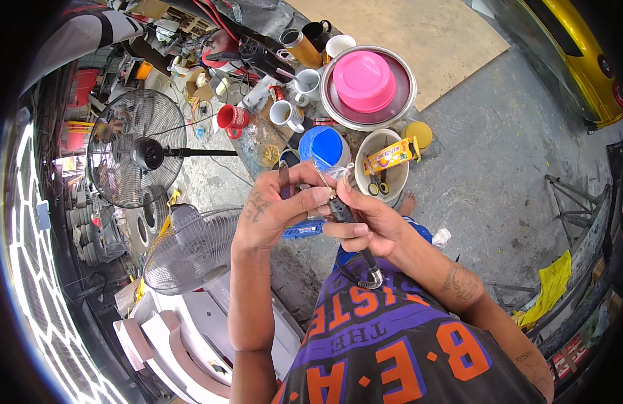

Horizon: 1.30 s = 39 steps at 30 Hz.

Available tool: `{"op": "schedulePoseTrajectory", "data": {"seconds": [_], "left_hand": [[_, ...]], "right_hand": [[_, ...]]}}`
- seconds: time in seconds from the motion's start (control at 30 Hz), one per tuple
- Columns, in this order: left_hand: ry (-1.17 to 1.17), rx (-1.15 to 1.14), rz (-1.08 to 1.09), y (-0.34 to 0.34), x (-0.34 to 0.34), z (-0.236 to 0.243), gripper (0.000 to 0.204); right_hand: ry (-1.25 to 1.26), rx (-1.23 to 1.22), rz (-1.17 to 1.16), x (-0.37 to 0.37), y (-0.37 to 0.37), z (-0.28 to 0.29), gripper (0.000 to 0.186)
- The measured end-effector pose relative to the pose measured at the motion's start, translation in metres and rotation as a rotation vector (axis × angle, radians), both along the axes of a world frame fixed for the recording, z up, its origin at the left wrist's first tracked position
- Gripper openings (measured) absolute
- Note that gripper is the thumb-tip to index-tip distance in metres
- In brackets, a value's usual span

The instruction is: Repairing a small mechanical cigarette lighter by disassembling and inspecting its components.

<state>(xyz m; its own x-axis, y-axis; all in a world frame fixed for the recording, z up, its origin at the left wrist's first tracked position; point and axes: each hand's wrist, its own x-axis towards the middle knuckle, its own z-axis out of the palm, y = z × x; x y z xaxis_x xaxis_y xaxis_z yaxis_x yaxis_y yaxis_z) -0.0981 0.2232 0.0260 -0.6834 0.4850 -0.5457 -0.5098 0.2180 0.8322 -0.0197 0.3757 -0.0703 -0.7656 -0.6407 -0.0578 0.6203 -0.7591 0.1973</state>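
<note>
Both hands meet at chest height: the right hand (368, 225) is clamped on a black-handled soldering iron (343, 212), the left hand (274, 212) pinched on its thin tip. Beyond, a cream bucket (362, 183) holds scissors (377, 183) and a yellow packet (391, 155); farther, a metal basin (405, 101) holds a pink bowl (364, 79).

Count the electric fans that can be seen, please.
2: a black wire-cage standing fan at the left on a pole, and a grey wire-cage fan below it, beside the left forearm. Clutter may hide others.
</note>
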Motion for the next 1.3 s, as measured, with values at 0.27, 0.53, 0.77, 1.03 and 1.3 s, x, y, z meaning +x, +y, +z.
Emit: {"op": "schedulePoseTrajectory", "data": {"seconds": [0.27, 0.53, 0.77, 1.03, 1.3], "left_hand": [[0.137, 0.046, -0.018, -0.006, 0.005, -0.004, 0.016], [0.179, -0.026, 0.026, -0.006, 0.006, 0.002, 0.014], [0.16, 0.035, 0.019, -0.016, 0.007, 0.002, 0.017], [0.22, -0.085, 0.128, -0.003, 0.014, 0.003, 0.014], [0.171, -0.054, 0.135, -0.004, 0.015, -0.001, 0.012]], "right_hand": [[0.119, -0.151, -0.005, -0.001, -0.004, -0.006, 0.025], [0.122, -0.189, 0.025, 0.001, -0.01, -0.014, 0.03], [0.09, -0.216, 0.028, -0.002, -0.009, -0.014, 0.03], [0.095, -0.153, 0.026, -0.002, -0.011, -0.011, 0.025], [0.055, -0.135, 0.06, 0.001, -0.011, -0.022, 0.027]]}}
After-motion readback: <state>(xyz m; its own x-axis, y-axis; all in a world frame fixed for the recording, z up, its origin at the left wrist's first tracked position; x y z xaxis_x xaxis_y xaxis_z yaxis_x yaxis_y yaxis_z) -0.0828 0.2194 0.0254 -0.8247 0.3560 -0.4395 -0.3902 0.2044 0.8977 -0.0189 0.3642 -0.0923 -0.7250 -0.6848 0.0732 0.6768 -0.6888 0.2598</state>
